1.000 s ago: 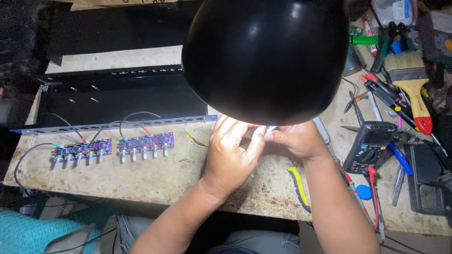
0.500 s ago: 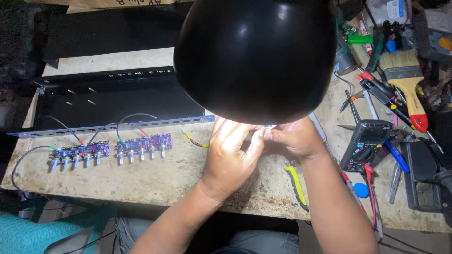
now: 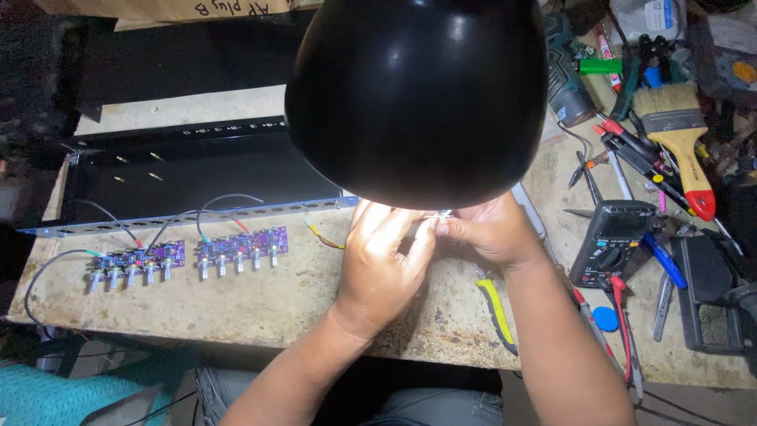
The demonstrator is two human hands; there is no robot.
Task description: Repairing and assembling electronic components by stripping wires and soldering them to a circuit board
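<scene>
glossy black lamp shade [image 3: 418,95], rough matt workbench [image 3: 260,300] (stained, pitted), wood-handled brush [image 3: 680,138]

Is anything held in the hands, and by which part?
Both the left hand and right hand pinch a small pale item at their fingertips; its kind and grip point cannot be told.

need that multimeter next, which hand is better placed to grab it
Right, probably. The right hand lies just beside the multimeter; the left hand would have to cross over it.

Worn, stained surface [image 3: 260,304] carrying black metal chassis [image 3: 197,170] at upper left, two purple circuit boards [image 3: 240,248] lying below it, multimeter [image 3: 613,241], paintbrush [image 3: 678,134], yellow-handled tool [image 3: 497,312] sitting at right.
</scene>
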